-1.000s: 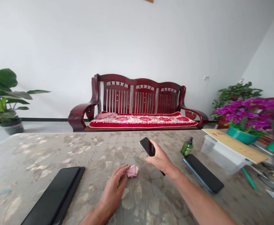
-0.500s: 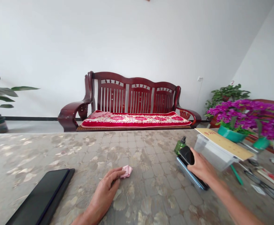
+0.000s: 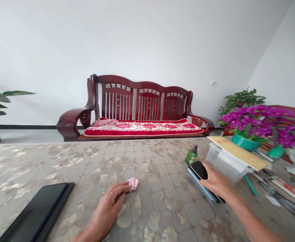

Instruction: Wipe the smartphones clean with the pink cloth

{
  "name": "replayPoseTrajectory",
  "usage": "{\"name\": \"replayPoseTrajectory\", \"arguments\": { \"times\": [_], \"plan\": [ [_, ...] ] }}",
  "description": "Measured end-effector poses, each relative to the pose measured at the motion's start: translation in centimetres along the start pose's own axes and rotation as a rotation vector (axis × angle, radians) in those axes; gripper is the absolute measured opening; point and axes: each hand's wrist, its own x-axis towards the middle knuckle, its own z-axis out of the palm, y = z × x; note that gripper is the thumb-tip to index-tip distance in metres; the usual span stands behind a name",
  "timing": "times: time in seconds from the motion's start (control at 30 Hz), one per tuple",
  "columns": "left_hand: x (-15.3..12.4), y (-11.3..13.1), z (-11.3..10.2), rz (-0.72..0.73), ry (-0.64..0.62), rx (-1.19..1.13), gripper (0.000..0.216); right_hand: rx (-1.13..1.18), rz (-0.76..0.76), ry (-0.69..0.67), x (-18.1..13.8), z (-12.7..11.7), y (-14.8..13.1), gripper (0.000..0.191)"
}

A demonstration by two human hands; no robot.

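My left hand [image 3: 107,205] lies low over the table with its fingertips closed on a small crumpled pink cloth [image 3: 132,184]. On the right, my right hand [image 3: 216,181] grips a black smartphone [image 3: 199,169] by its sides. That phone rests on or just above another phone with a shiny blue edge [image 3: 202,185]; my hand hides part of both. Just behind them stands a green bottle [image 3: 191,156] with a black pump top. At the left, a large dark tablet-like device [image 3: 36,210] with a black screen lies on a dark cover or second device.
The patterned tablecloth [image 3: 150,215] covers the table. At right are a clear plastic box [image 3: 223,164] topped by a yellow board [image 3: 238,153], purple flowers [image 3: 268,122] in green pots, a green pen-like stick [image 3: 250,185] and eyeglasses [image 3: 283,198]. A wooden bench [image 3: 142,101] stands beyond.
The black phone in my right hand has come down from a tilt to lie flatter over the blue-edged one. My left hand keeps the pink cloth. The whole view has shifted slightly.
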Motion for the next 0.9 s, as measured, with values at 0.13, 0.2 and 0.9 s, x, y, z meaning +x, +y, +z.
{"name": "replayPoseTrajectory", "arguments": {
  "times": [0.13, 0.2, 0.9],
  "plan": [
    [-0.1, -0.2, 0.1, 0.013, 0.002, -0.005, 0.033, -0.015, -0.012, -0.027, 0.3, -0.1, -0.1, 0.077],
    [-0.1, -0.3, 0.1, 0.016, -0.003, -0.006, 0.033, -0.004, -0.029, -0.038, 0.5, 0.1, 0.1, 0.077],
    [0.0, 1.1, -0.5, -0.082, 0.122, -0.170, 0.028, 0.128, -0.180, 0.098, 1.9, 2.7, 1.9, 0.073]
  ]
}}
